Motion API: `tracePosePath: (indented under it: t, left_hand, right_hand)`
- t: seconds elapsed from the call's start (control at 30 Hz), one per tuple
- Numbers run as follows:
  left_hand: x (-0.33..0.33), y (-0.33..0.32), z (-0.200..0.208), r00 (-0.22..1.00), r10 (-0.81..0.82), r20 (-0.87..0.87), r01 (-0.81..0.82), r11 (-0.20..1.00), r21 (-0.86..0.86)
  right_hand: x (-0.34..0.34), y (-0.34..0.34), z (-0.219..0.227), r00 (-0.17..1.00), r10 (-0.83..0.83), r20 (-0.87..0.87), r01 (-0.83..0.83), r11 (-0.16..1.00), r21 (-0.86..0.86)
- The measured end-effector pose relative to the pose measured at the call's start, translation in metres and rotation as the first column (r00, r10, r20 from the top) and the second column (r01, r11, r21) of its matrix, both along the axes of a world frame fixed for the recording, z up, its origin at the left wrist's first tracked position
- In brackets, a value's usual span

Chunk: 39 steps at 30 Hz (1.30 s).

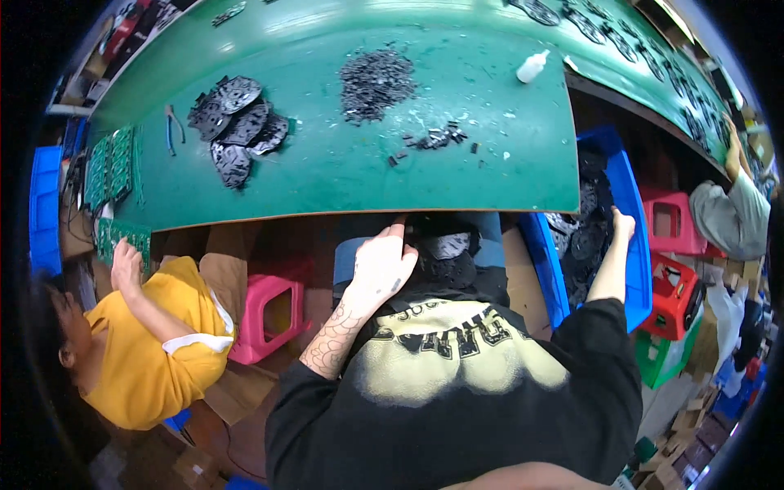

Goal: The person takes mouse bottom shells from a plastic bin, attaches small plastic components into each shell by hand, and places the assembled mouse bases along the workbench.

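Note:
My left hand [384, 263] is at the table's front edge, over my lap. One finger stretches toward the edge with the thumb apart, and I see nothing in it; the other fingers are partly hidden. Beside it, black plastic discs [452, 269] rest in my lap, one with a shiny grey face. Out to the right, my right hand [623, 224] is closed on the far-right rim of a blue crate [635, 278]. Inside that crate lie many black disc-shaped parts [586, 241], some with grey faces.
The green table [327, 175] bears stacked black discs [237, 122], a heap of small black pieces [376, 82], a smaller scatter [441, 137], pliers [171, 129] and a white bottle [532, 67]. A person in yellow [171, 335] handles a green circuit board [122, 241] at left. Pink stools stand either side.

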State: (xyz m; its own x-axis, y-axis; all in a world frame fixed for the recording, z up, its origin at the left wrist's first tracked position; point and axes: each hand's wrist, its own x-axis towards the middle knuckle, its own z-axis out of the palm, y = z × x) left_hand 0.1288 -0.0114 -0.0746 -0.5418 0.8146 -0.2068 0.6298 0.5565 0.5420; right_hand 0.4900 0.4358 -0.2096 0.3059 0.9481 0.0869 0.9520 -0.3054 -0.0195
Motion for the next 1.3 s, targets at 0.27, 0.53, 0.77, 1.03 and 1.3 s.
tracePosePath:
  t: [0.27, 0.53, 0.77, 1.03, 1.3]
  left_hand:
    - [-0.009, -0.025, 0.017, 0.97, 0.053, 0.238, -0.13, 0.939, 0.32]
    - [-0.004, -0.015, 0.049, 0.463, -0.01, 0.886, -0.691, 0.622, 0.368]
    - [-0.006, -0.03, 0.043, 0.472, 0.027, 0.881, -0.729, 0.575, 0.373]
    - [-0.018, -0.001, 0.058, 0.487, -0.047, 0.872, -0.699, 0.577, 0.422]
    - [-0.021, 0.011, 0.052, 0.477, -0.093, 0.874, -0.69, 0.577, 0.438]
  right_hand:
    - [-0.243, -0.139, 0.204, -0.036, 0.818, -0.574, -0.69, 0.396, 0.606]
    - [-0.389, -0.165, 0.189, -0.594, 0.754, -0.282, -0.778, -0.449, 0.439]
    - [-0.382, -0.166, 0.198, -0.451, 0.884, -0.121, -0.878, -0.415, 0.239]
    - [-0.337, -0.171, 0.219, -0.344, 0.863, -0.371, -0.903, -0.195, 0.384]
    - [-0.291, -0.185, 0.21, -0.178, 0.843, -0.508, -0.909, 0.056, 0.412]
